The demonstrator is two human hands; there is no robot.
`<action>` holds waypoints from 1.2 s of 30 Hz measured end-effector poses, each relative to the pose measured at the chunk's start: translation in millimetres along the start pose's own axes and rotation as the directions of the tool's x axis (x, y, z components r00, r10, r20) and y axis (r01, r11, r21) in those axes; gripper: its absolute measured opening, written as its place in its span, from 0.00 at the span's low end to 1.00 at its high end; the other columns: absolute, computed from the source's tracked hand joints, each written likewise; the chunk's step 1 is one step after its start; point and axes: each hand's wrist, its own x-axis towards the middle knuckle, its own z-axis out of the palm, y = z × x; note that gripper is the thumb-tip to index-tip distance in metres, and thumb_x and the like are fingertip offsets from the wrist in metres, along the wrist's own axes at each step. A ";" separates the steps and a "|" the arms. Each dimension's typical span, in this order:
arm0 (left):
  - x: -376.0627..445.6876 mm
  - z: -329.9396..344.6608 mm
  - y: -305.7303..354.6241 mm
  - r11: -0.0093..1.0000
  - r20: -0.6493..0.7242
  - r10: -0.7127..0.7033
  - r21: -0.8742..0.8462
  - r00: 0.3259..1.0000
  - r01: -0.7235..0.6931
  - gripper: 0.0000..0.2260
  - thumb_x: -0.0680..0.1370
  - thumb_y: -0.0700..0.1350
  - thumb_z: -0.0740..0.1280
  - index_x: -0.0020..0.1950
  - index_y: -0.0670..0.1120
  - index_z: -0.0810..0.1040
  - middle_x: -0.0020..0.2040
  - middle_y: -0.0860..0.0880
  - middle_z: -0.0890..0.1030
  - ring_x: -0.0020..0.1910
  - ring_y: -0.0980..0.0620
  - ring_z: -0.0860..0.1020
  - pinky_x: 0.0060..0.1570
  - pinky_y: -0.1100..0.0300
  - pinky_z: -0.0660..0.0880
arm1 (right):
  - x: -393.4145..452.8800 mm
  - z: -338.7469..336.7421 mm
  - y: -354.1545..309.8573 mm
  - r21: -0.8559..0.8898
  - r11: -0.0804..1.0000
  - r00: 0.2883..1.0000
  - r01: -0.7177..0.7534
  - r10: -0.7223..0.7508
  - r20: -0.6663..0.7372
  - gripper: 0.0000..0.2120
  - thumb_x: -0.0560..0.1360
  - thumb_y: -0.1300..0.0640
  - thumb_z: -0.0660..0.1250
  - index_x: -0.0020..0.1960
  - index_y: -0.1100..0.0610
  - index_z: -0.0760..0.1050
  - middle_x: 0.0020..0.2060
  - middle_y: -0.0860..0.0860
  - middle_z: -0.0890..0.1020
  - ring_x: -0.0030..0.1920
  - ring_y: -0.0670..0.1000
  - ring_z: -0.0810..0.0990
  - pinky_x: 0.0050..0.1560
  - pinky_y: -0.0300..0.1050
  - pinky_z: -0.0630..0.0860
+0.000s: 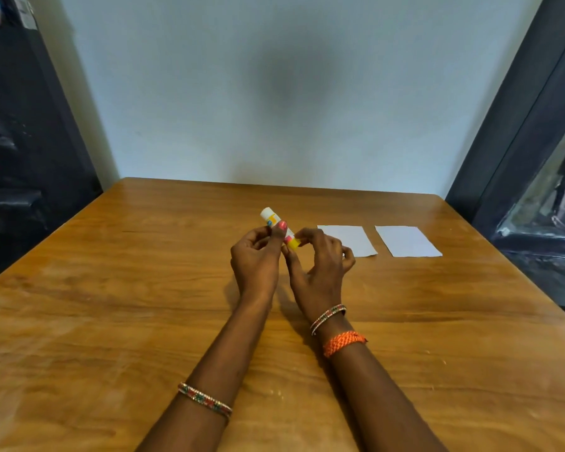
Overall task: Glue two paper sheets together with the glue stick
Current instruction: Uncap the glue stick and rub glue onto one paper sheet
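Observation:
I hold a glue stick (272, 219) above the middle of the wooden table (111, 305). It is white with coloured marks and a yellow end, and it tilts up to the left. My left hand (256, 261) pinches its body. My right hand (318, 265) has its fingertips on the yellow end. Two small white paper sheets lie flat to the right, side by side and apart: the nearer sheet (356, 241) is partly hidden by my right hand, the farther sheet (406, 241) is in full view.
A pale wall (291, 93) rises behind the table's far edge. Dark furniture (23, 141) stands at the left, and a dark frame with a glass panel (535, 158) at the right. Bangles and an orange thread circle my wrists.

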 end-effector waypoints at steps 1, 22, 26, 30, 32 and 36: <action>-0.8 0.0 1.0 1.000 0.004 0.004 -0.001 1.000 -0.004 0.08 0.71 0.49 0.71 0.46 0.47 0.80 0.43 0.49 0.83 0.45 0.54 0.82 0.40 0.66 0.76 | -0.3 -1.2 -0.4 0.021 1.000 1.000 -0.014 0.014 0.003 0.10 0.71 0.51 0.68 0.51 0.52 0.74 0.46 0.47 0.81 0.52 0.47 0.74 0.58 0.49 0.56; -1.9 -0.2 10.4 0.994 0.088 0.091 0.058 0.992 -0.096 0.09 0.71 0.42 0.71 0.50 0.50 0.78 0.43 0.57 0.80 0.47 0.62 0.78 0.46 0.66 0.76 | 8.9 -14.2 -11.2 0.624 0.503 0.801 -0.598 0.413 0.434 0.08 0.76 0.58 0.65 0.53 0.57 0.70 0.38 0.49 0.80 0.37 0.40 0.79 0.39 0.34 0.74; -3.1 0.4 12.0 0.990 0.087 0.110 0.074 0.990 -0.116 0.09 0.71 0.42 0.72 0.49 0.52 0.78 0.43 0.58 0.80 0.46 0.63 0.78 0.44 0.66 0.75 | 9.1 -12.7 -8.8 0.645 0.524 0.830 -0.557 0.388 0.401 0.07 0.74 0.61 0.66 0.50 0.59 0.70 0.36 0.51 0.80 0.34 0.38 0.79 0.38 0.31 0.74; -1.6 -0.2 13.9 0.989 0.093 0.113 0.080 0.989 -0.120 0.14 0.72 0.41 0.70 0.57 0.43 0.78 0.47 0.54 0.79 0.46 0.61 0.77 0.44 0.68 0.75 | 9.7 -12.7 -7.8 0.616 0.550 0.825 -0.564 0.351 0.443 0.07 0.78 0.56 0.60 0.48 0.60 0.72 0.32 0.51 0.76 0.30 0.38 0.75 0.35 0.27 0.72; -1.7 0.4 13.0 0.990 0.115 0.115 0.071 0.987 -0.124 0.14 0.73 0.40 0.69 0.58 0.42 0.78 0.47 0.53 0.79 0.45 0.62 0.78 0.42 0.70 0.76 | 10.1 -13.3 -6.8 0.595 0.553 0.811 -0.583 0.352 0.468 0.15 0.80 0.51 0.55 0.49 0.61 0.74 0.31 0.51 0.74 0.28 0.39 0.74 0.34 0.27 0.71; -3.7 2.9 10.5 0.988 0.145 0.116 0.087 0.983 -0.130 0.14 0.73 0.40 0.69 0.58 0.43 0.78 0.46 0.55 0.79 0.44 0.65 0.77 0.41 0.72 0.76 | 10.6 -17.3 -8.9 0.533 0.585 0.788 -0.612 0.389 0.478 0.22 0.80 0.47 0.48 0.45 0.61 0.74 0.30 0.50 0.73 0.25 0.40 0.71 0.31 0.29 0.71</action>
